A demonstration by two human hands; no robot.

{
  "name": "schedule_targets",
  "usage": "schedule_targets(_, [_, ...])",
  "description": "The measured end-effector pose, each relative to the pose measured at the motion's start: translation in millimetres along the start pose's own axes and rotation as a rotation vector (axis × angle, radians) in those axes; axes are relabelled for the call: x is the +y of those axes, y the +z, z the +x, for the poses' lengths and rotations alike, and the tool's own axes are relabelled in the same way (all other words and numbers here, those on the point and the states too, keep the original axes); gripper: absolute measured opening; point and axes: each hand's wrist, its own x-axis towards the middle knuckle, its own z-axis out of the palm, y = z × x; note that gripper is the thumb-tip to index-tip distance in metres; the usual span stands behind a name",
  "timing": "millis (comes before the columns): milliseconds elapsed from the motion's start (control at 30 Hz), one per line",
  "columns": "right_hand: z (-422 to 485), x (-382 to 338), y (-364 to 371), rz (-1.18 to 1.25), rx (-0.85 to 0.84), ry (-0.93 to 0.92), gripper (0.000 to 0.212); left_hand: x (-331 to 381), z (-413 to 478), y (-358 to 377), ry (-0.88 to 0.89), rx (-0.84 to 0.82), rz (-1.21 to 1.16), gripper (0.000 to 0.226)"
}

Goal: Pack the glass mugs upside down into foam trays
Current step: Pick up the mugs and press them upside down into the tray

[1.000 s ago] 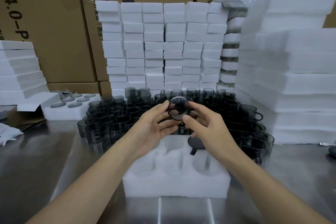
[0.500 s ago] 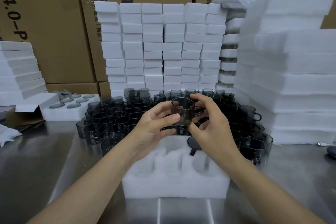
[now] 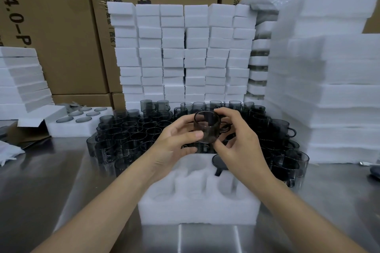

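Both hands hold one smoky grey glass mug point(image 3: 206, 126) in the air above the far edge of a white foam tray point(image 3: 197, 207). My left hand point(image 3: 174, 144) grips the mug's left side with thumb and fingers. My right hand point(image 3: 238, 139) pinches its right side, near the handle. The mug stands roughly upright, its rim up. One mug point(image 3: 219, 163) sits upside down in the tray's far right pocket, its handle pointing toward me. The tray's other pockets show bare foam. Several more grey mugs point(image 3: 131, 135) crowd the steel table behind the tray.
Tall stacks of white foam blocks point(image 3: 185, 53) stand behind the mugs and at the right point(image 3: 329, 88). A filled foam tray point(image 3: 80, 123) lies at the left, with more foam stacks point(image 3: 20, 80) beyond. Cardboard boxes point(image 3: 51, 26) line the back. The steel table point(image 3: 51, 187) surrounds the tray.
The mug has turned in my hands: a second ago one round end faced me, now it stands roughly upright with its side toward me. Both hands kept hold of it.
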Motion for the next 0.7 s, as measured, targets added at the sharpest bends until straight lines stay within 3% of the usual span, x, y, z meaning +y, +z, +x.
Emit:
schedule_targets(100, [0.3, 1.6, -0.8, -0.024, 0.014, -0.038, 0.068, -3.6, -0.4, 4.0, 0.125, 0.021, 0.112, 0.064])
schedule_targets(200, [0.0, 5.5, 0.5, -0.093, 0.015, -0.072, 0.071, -5.5, -1.6, 8.9, 0.305, 0.128, 0.423, 0.061])
schedule_targets(300, [0.6, 7.5, 0.2, -0.106, 0.018, -0.069, 0.071, -6.6, -2.8, 11.5, 0.403, 0.185, 0.578, 0.059])
schedule_targets(600, [0.3, 6.7, 1.2, -0.115, 0.017, -0.055, 0.06, -4.4, -5.7, 13.1, 0.427, 0.227, 0.645, 0.06])
schedule_targets(700, [1.1, 4.7, -0.3, -0.033, 0.02, -0.002, 0.064, -1.3, -5.6, 12.0, 0.358, 0.196, 0.538, 0.054])
